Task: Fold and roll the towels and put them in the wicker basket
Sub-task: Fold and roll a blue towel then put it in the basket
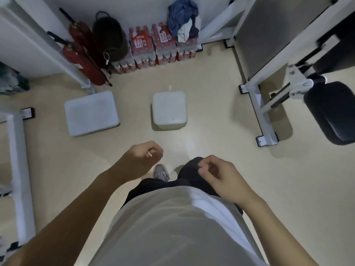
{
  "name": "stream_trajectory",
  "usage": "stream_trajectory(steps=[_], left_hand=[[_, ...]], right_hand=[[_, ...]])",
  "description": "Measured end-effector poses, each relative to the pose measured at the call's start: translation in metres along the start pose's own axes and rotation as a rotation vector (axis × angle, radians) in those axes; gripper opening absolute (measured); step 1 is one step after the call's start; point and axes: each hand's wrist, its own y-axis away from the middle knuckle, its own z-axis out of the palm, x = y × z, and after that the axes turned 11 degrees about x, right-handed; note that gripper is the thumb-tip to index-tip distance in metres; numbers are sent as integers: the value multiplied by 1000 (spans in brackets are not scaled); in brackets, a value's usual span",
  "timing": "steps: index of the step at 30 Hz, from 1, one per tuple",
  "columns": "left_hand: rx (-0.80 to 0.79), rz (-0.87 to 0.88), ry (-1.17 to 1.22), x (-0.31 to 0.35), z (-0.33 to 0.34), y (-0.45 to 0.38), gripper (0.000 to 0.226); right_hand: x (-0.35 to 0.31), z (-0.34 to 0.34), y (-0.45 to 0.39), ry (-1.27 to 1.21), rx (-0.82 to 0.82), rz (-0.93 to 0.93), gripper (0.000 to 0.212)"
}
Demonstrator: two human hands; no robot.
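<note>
Fingers of the left hand (144, 156) are curled in, pinching a small pale stick (149, 154) whose tip pokes out between them; what it is I cannot tell. Fingers of the right hand (219, 175) are curled loosely toward the palm and hold nothing, hovering just above the dark trouser leg.

No towel and no wicker basket can be picked out with certainty. Two white blocks sit on the floor (211, 104) ahead: a flat one (91, 113) to the left and a squarer one (170, 111) near the middle, which may be folded cloth or foam; the view is too soft to say. A dark rounded bag or basket (110, 37) stands far off against the wall beside two red fire extinguishers (84, 54) and packs of bottles (153, 47), with a heap of blue and white cloth (183, 18) on top of the packs.

If towels turn up, they will likely be light, soft and floppy, not fragile. Taking them by two corners along one edge should keep them flat for folding, and a firm grip across the roll should stop it loosening on the way into the basket.
</note>
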Motion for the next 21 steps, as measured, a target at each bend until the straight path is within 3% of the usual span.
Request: stream_trajectory(steps=[3, 6, 14, 21], left_hand=[[57, 86, -110, 26, -26, -69, 11], [45, -3, -182, 48, -42, -139, 12], [62, -104, -135, 102, -82, -271, 15], [82, -64, -112, 99, -152, -400, 19]], right_hand=[[-14, -21, -62, -26, -20, -11, 4], [-27, -46, -141, -30, -32, -36, 8], [-86, -122, -342, 32, -92, -112, 10], [-150, -121, -490, -22, -11, -81, 3]])
